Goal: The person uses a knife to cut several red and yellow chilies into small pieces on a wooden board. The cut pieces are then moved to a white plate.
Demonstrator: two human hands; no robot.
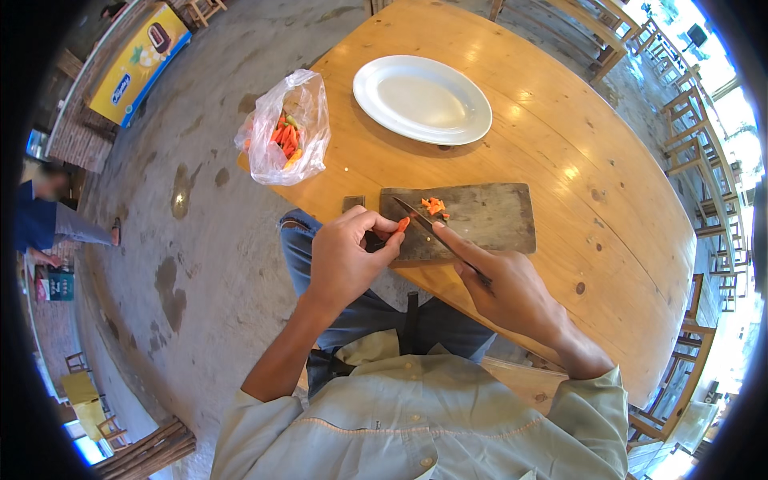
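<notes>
Between the thumb and fingers of my left hand is a red chili pepper, held over the left part of a worn wooden cutting board. My right hand grips a dark-bladed kitchen knife, with the index finger laid along the back of the blade. The knife's tip points up and left, close beside the pepper; whether the edge touches it I cannot tell. Chopped orange-red chili pieces lie in a small heap on the board, just beyond the blade.
A clear plastic bag of red, orange and green chilies stands at the table's left edge. Beyond the board sits a white oval plate on the wooden table. To the far left is another person. Wooden chairs line the right side.
</notes>
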